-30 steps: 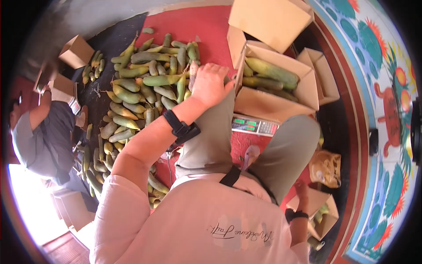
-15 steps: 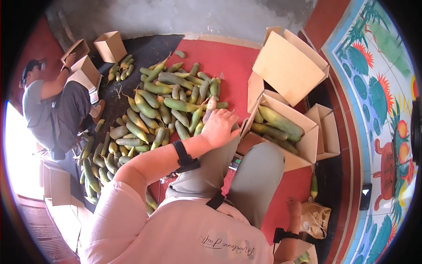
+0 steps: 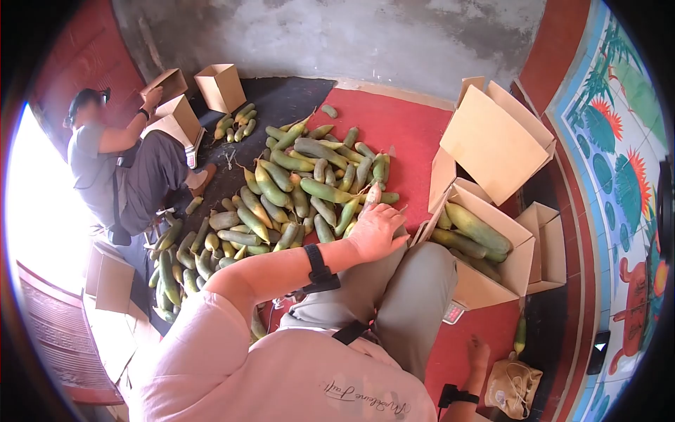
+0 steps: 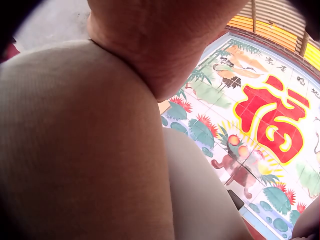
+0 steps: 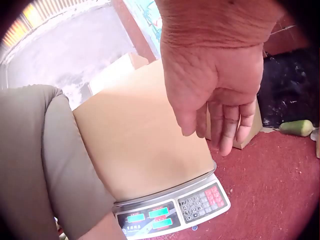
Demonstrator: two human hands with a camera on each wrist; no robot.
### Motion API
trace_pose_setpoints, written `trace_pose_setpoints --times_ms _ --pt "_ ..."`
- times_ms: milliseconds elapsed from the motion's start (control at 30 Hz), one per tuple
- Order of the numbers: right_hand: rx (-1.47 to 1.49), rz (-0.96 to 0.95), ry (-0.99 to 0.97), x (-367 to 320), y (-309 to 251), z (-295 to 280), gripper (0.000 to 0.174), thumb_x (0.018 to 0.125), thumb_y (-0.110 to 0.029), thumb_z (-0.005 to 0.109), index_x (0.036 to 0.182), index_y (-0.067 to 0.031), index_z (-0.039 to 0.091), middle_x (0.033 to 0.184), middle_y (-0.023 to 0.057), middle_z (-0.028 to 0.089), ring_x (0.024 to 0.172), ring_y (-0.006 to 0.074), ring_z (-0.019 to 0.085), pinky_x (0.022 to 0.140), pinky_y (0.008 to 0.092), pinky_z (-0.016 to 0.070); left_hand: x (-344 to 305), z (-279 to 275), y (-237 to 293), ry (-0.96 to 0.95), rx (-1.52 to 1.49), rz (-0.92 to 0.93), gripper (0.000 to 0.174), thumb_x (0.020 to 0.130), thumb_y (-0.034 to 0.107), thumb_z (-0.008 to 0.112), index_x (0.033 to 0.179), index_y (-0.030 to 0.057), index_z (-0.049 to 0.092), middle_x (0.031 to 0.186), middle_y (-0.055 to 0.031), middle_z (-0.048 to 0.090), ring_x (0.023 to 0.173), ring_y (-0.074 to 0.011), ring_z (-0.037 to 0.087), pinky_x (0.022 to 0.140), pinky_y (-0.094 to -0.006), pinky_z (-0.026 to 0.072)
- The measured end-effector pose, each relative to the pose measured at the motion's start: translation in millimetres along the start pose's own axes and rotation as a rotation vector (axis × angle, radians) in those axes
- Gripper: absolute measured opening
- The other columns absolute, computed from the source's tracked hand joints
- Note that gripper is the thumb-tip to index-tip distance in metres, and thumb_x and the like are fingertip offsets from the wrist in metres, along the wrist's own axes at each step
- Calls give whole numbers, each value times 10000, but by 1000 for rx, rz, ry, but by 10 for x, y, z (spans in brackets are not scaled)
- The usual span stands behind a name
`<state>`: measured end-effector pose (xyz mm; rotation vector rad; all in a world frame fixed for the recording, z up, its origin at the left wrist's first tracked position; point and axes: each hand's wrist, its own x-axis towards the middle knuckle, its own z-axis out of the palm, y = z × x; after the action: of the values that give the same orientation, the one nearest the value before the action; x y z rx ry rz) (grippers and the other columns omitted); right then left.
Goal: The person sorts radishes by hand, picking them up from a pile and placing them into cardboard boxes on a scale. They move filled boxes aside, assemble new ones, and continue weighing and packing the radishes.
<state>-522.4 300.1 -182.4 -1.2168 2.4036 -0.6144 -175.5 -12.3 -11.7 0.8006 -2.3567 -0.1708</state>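
My left hand [image 3: 378,232] rests on my left knee, the back of the hand facing up, beside a heap of green radishes [image 3: 323,190]. One paler, pinkish radish [image 3: 373,193] shows just past its fingers. In the left wrist view the heel of that hand [image 4: 150,45] lies against the trouser knee [image 4: 80,135]. My right hand [image 3: 478,352] hangs low at my right side, holding nothing. Its palm [image 5: 215,75] and loose fingers show in the right wrist view. A cardboard box [image 3: 496,285] of large radishes stands on a digital scale [image 5: 170,212] by my knees.
A person [image 3: 119,155] sits at the left, handling cardboard boxes [image 3: 176,119]. More cartons [image 3: 496,141] stand behind the filled box. A tan bag [image 3: 513,387] and a single radish [image 3: 520,334] lie at the right, before a painted tile wall [image 3: 629,204].
The head view has swung, so the scene sits lower and further right. The left hand stays on the knee. My right knee has moved in toward the left one. The right hand stays low at my side.
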Motion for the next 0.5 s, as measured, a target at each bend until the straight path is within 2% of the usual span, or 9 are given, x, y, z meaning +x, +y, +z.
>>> trace_pose_setpoints --times_ms 167,200,267,367,433,500 --pt "-45 -4 14 -92 261 103 274 747 -111 590 984 22 625 809 211 642 771 294 652 678 363 501 -31 -24 -24 -28 53 17 326 735 258 644 966 35 587 955 -125 590 938 -274 543 825 -378 407" --pt "-44 5 17 -145 246 72 274 747 -111 590 984 22 625 809 211 642 771 294 652 678 363 501 -31 -35 -18 -30 55 6 325 737 260 642 966 35 588 965 -143 585 941 -282 541 828 -383 407" --pt "-79 -112 71 -187 85 -71 259 752 -102 583 971 29 625 793 227 631 761 319 645 673 367 498 -12 -48 -15 -60 34 0 327 742 268 641 960 30 590 992 -196 568 940 -313 536 836 -398 408" --pt "-30 -89 123 -197 65 -227 250 762 -108 582 962 38 617 797 232 624 765 339 635 665 368 491 55 2 0 -99 25 -21 320 743 274 642 946 31 593 989 -203 565 942 -325 531 833 -407 413" --pt "29 -43 143 -203 2 -372 225 743 -117 582 931 1 622 826 217 624 793 351 623 673 389 487 130 122 -61 -65 -49 20 288 749 262 639 918 31 601 878 -174 601 887 -338 554 785 -416 437" --pt "17 13 201 -164 66 -450 224 764 -141 589 932 5 614 830 221 619 803 356 617 674 390 482 267 189 -95 -130 -167 -26 273 760 247 627 924 30 603 835 -164 607 839 -342 565 756 -407 452"
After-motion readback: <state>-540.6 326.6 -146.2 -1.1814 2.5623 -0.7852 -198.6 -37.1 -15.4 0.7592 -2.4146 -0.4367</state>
